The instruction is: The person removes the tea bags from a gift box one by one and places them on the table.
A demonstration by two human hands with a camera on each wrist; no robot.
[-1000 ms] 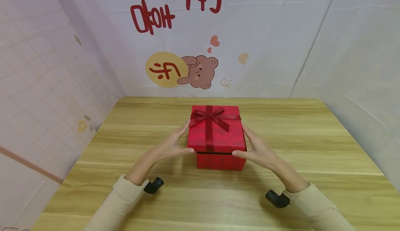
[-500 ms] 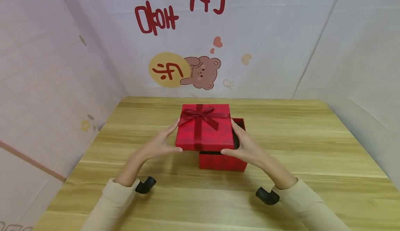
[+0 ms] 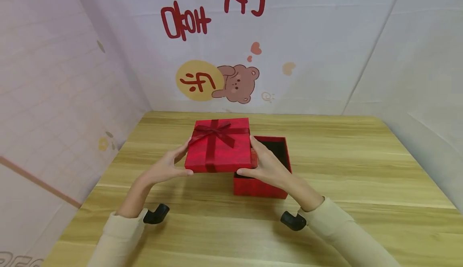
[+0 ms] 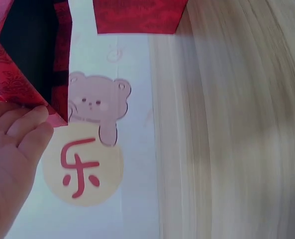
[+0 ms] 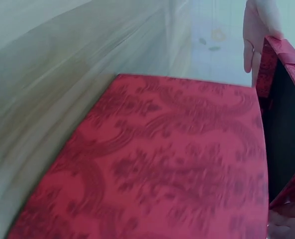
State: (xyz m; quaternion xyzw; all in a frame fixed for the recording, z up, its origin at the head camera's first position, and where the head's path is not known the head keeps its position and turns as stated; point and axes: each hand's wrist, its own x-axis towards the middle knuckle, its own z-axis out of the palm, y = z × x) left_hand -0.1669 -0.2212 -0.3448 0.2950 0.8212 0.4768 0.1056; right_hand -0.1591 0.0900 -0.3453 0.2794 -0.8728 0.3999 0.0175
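A red gift box lid (image 3: 226, 154) with a dark red ribbon bow is held up off its box, level with its top face up. My left hand (image 3: 164, 170) grips its left side, thumb at the front edge. On the opposite side my right hand (image 3: 271, 168) holds it the same way. The patterned red box (image 3: 260, 188) stands on the table, partly covered by the lid and right hand. Its dark inside shows, with a small orange-red patch beside the right fingers that I cannot identify. The lid's black inner face (image 4: 30, 42) appears in the left wrist view.
The wooden table (image 3: 343, 170) reaches back to a white cloth backdrop (image 3: 311, 38) printed with a bear and red characters. Cloth walls also flank it left and right. Black curved pieces (image 3: 156, 214) stick out at both sleeve cuffs.
Both hands have lifted the lid off the box and carried it to the left. The box has stayed on the table, and its opening now shows at the right.
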